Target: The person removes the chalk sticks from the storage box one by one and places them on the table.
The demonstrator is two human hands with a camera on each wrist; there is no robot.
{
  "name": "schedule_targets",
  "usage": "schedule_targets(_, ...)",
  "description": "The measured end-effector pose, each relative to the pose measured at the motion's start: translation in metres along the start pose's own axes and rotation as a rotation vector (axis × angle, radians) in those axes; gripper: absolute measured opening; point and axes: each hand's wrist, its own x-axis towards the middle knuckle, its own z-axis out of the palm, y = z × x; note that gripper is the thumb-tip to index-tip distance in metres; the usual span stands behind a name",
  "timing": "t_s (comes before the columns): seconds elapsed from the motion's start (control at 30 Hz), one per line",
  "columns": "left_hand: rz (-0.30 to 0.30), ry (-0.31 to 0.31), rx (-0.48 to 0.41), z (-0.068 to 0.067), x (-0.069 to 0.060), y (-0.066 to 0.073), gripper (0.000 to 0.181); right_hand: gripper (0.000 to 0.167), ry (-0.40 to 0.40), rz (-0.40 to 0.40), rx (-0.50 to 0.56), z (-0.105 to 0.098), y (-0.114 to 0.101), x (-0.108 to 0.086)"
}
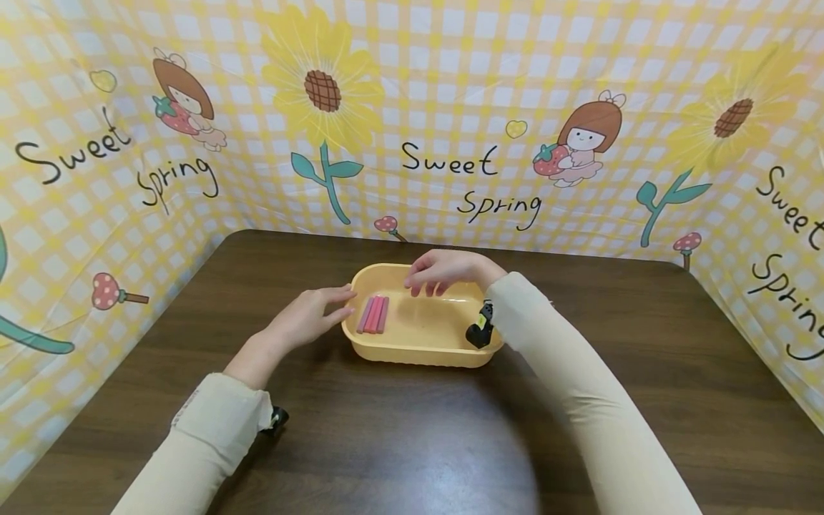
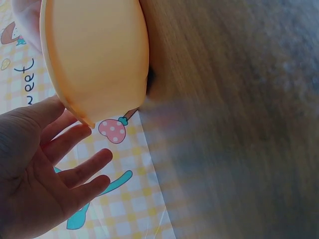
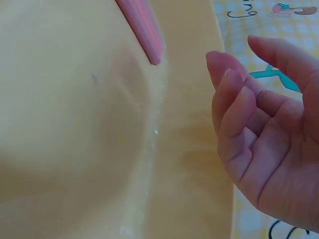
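Note:
A yellow oval plastic basin stands on the dark table. Several pink and mauve sticks lie side by side at its left end; the right wrist view shows the ends of some sticks. My left hand is at the basin's left rim, its fingers loosely spread. In the left wrist view the left hand's fingertips touch the rim. Over the basin's far side hovers my right hand, fingers loosely bent, with nothing between thumb and fingertips.
A black wrist camera hangs below the right sleeve, over the basin's right end. Another black device shows under the left cuff. Behind the brown wooden table rises a yellow checked cloth with printed sunflowers.

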Motion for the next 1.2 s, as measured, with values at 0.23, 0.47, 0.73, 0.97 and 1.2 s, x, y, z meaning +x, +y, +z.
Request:
schedule_targets(0.23,-0.003,-0.003,0.002,0.001,-0.001,0.000,0.041,0.030,-0.057,0.010,-0.042,0.011,-0.002,0.018)
schedule_targets(0.47,-0.005,-0.003,0.005,0.002,-0.001,-0.001,0.041,0.025,-0.101,0.067,-0.038,0.025,0.000,0.033)
schedule_targets(0.73,-0.004,0.000,0.003,0.002,-0.001,0.000,0.040,0.026,-0.092,0.101,-0.045,0.037,0.001,0.046)
schedule_targets(0.97,-0.004,0.003,-0.002,0.001,-0.001,0.000,0.040,0.035,-0.063,0.123,-0.126,0.042,-0.002,0.051)
schedule_targets(1.2,-0.006,0.002,0.006,0.001,0.000,0.002,0.040,0.036,-0.007,0.133,-0.180,0.046,-0.004,0.054)
